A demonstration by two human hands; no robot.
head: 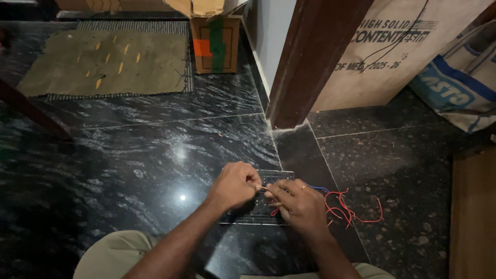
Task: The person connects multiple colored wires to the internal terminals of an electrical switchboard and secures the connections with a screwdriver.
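A dark rectangular panel (275, 176) with rows of small parts lies flat on the black stone floor. My left hand (233, 186) rests on its left part, fingers pinched together on something small that I cannot make out. My right hand (299, 202) covers the panel's right part, with a ring on one finger and fingertips meeting those of the left hand at a thin wire end. Loose red wires (347, 211) curl on the floor just right of my right hand, and a short blue wire (319, 189) runs beside them.
A dark wooden door frame post (310, 62) stands behind the panel. A brown printed sack (382, 67) and a blue-and-white bag (460, 88) lean at the back right. An olive mat (103, 62) and a cardboard box (214, 44) lie at the back left. A wooden board (473, 217) stands right.
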